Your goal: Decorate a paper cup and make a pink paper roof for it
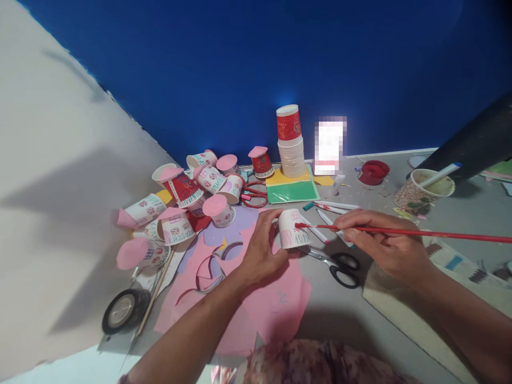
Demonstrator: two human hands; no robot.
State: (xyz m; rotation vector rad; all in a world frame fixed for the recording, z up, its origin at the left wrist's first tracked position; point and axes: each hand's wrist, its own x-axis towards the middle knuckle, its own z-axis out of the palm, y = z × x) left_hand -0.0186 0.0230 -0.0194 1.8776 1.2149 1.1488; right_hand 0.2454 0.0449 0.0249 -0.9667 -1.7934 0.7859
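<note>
Here the left hand (262, 250) steadies a paper cup (291, 228).

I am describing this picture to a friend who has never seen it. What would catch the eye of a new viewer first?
First, the two hands at the centre: the left hand holds a small upside-down paper cup, and the right hand holds a long red paintbrush whose tip touches the cup. Next, the heap of decorated cups with pink paper tops to the left, and the tall stack of cups against the blue wall behind.
</note>
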